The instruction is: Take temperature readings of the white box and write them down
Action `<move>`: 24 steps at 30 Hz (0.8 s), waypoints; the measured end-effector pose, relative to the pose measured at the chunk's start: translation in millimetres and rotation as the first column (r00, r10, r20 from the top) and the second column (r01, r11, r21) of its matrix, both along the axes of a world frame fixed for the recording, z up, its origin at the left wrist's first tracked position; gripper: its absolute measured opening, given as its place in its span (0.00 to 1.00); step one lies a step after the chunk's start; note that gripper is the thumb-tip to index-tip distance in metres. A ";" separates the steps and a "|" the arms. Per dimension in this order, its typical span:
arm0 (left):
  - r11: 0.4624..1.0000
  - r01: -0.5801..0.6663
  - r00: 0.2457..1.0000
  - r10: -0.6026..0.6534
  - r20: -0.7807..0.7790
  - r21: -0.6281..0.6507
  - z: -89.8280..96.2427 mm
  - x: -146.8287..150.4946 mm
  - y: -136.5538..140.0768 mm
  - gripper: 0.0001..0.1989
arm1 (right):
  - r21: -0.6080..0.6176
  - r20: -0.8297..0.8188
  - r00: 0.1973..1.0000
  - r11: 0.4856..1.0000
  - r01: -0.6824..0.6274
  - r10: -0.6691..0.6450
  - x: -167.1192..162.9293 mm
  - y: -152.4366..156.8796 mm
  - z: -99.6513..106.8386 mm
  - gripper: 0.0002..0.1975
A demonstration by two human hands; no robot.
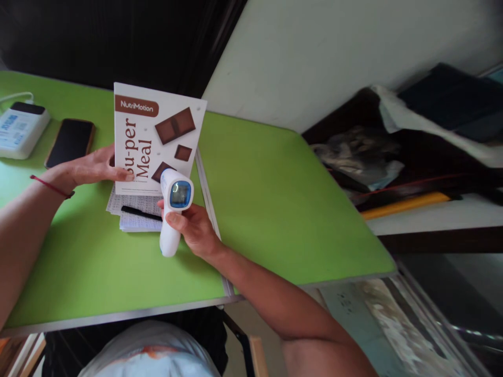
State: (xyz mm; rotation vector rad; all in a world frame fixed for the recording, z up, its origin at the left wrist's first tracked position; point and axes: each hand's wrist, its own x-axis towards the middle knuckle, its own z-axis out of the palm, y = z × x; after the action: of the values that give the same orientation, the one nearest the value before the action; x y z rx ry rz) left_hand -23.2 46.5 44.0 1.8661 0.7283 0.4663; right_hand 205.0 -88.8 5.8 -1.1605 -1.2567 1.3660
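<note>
My left hand (102, 166) grips the left edge of a white box (157, 137) printed with chocolate pieces and brown lettering, its thumb across the front. The box is raised upright over the table. In my right hand (192, 228) is a white infrared thermometer (173, 209) with a blue-framed display, held upright by its handle. Its head overlaps the lower right corner of the box; whether they touch I cannot tell. Beneath the box lie papers with handwriting (137, 224) and a black pen (140, 212), partly hidden by the thermometer.
On the green table (267, 199), a dark phone (71, 141) lies at the left, beside a white device (22, 128) with a cable. A pale seam crosses the tabletop. Right of the table, a shelf holds a plastic bag (357, 157) and cloth (451, 99).
</note>
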 end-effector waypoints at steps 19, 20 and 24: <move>0.987 -0.146 0.988 0.142 -0.063 -0.067 8.2 -2.0 -1.7 0.34 | 0.214 0.361 0.924 0.975 0.053 -0.129 71.1 21.4 23.9 0.19; 0.982 -0.180 0.983 0.176 -0.058 -0.062 7.4 -2.8 -1.3 0.32 | 0.232 0.410 0.897 0.970 0.074 -0.166 78.5 24.4 24.3 0.20; 0.955 -0.291 0.954 0.294 0.055 -0.051 1.2 -4.4 1.8 0.31 | 0.282 0.679 0.673 0.951 0.129 -0.293 95.8 34.8 18.3 0.23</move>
State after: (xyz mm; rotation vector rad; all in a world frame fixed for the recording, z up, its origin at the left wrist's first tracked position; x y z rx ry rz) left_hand -27.5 48.3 45.2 1.7022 0.9707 0.6893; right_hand 300.9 -54.0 24.2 -1.7068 -1.6848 0.5586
